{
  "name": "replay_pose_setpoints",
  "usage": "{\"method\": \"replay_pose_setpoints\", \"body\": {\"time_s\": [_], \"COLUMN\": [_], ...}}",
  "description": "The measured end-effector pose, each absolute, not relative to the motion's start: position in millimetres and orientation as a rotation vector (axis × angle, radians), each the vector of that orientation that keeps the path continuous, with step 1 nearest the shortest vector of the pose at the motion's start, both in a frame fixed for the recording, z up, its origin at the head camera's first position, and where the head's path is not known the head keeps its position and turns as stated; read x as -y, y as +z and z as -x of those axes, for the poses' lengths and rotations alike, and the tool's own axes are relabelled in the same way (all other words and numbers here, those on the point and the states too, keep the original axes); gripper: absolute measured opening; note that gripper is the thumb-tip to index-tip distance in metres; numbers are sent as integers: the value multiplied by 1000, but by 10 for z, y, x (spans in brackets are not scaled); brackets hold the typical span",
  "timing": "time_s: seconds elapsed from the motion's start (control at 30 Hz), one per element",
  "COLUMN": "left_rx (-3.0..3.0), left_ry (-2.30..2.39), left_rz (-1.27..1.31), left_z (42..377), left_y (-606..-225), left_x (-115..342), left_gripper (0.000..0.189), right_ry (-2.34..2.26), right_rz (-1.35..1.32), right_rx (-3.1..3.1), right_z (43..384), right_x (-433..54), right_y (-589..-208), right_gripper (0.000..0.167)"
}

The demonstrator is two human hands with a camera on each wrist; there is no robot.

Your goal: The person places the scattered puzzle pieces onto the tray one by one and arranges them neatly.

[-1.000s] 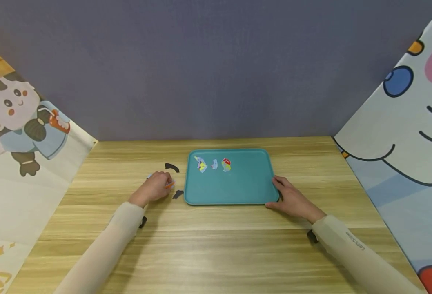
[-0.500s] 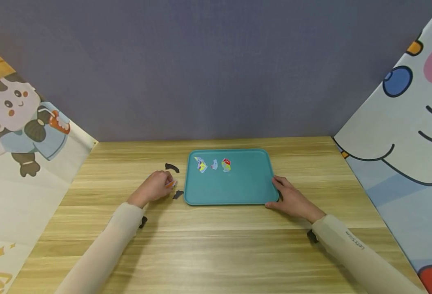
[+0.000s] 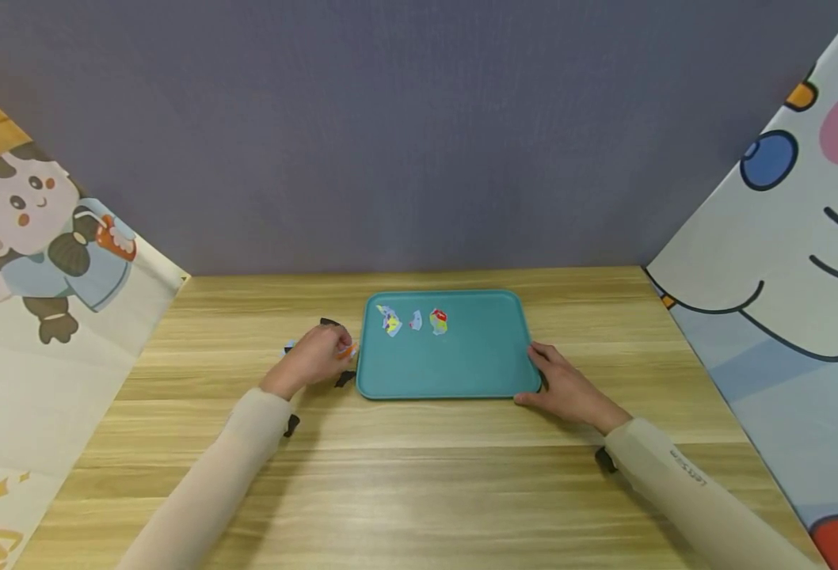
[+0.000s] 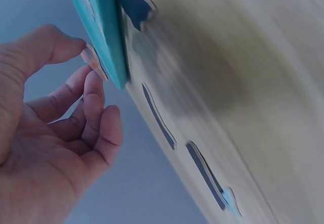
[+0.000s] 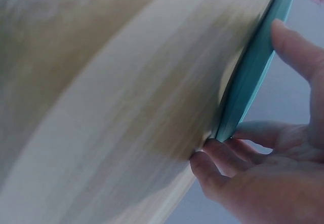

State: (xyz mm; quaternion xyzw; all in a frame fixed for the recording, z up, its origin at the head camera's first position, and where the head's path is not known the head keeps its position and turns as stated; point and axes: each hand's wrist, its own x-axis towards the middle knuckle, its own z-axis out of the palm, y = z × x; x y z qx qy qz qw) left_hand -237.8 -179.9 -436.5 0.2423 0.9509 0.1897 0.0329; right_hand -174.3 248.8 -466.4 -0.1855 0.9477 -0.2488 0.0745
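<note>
My left hand pinches a small flat puzzle piece with orange print between thumb and fingertips. In the left wrist view that puzzle piece is close beside the teal tray's rim, off the table. My right hand holds the tray at its near right corner, thumb on the front edge and fingers at the right side. Three printed pieces lie in the tray's far left part: one purple and yellow, a small pale one, and one red and yellow-green.
Dark-faced pieces lie on the wooden table left of the tray, one near its front left corner and another beyond the left hand. A light blue piece shows left of that hand. A grey-blue wall stands behind.
My left hand has moved a little right with the orange-printed puzzle piece, up to the tray's left edge. The right hand and the tray have stayed in place.
</note>
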Motion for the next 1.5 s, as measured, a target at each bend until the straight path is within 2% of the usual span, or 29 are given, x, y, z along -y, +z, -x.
{"method": "replay_pose_setpoints", "body": {"time_s": [0.4, 0.63, 0.87, 1.03, 1.5], "left_rx": [-2926, -2938, -2927, -2901, -2846], "left_ry": [591, 538, 478, 430, 406], "left_rz": [-756, -675, -580, -535, -509], "left_z": [2431, 2478, 2499, 2519, 2522], "left_y": [-4332, -4348, -4394, -4413, -4467], "left_x": [1574, 1411, 1238, 1125, 995], "left_gripper": [23, 26, 10, 22, 20], "right_ry": [-764, -761, -755, -761, -752], "right_rz": [555, 564, 567, 562, 537], "right_rx": [-2850, -2852, -2848, -2848, -2851], "right_z": [1743, 1737, 1732, 1731, 1734], "right_x": [-2485, -2484, -2482, -2479, -2474], "right_y": [-4676, -4653, -4641, -4649, -4660], "right_gripper": [93, 92, 91, 91, 92]}}
